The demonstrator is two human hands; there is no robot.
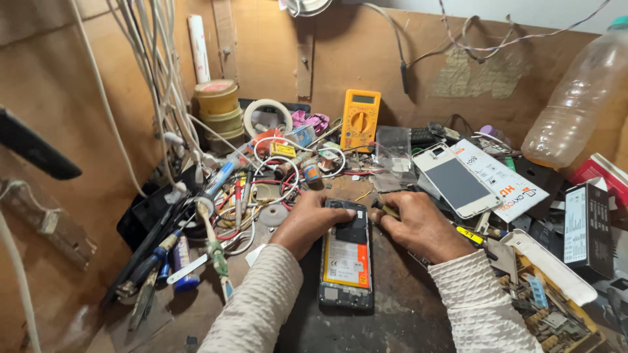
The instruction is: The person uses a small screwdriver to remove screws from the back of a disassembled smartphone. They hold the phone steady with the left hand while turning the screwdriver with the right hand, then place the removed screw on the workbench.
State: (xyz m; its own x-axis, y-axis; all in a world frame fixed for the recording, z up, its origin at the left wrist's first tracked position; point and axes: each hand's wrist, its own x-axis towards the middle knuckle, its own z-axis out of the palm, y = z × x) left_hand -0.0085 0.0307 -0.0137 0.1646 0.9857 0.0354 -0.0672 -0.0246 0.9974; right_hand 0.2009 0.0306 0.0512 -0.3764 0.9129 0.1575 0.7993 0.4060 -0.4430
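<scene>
An opened phone [347, 265] lies back-up on the dark bench, its orange-and-white battery showing. My left hand [307, 222] rests on the phone's upper left corner, fingers pressing its top end. My right hand [418, 225] is closed around a thin screwdriver [386, 209] whose tip sits at the phone's upper right edge. Both wrists wear cream knitted sleeves.
A yellow multimeter [359, 119] leans on the back board. A white phone [456, 181] lies on a printed box at right. A clear plastic bottle [579, 104] stands far right. Tangled wires, tape rolls [267, 117], pens and tools [157, 258] crowd the left; an open parts box [556, 301] sits lower right.
</scene>
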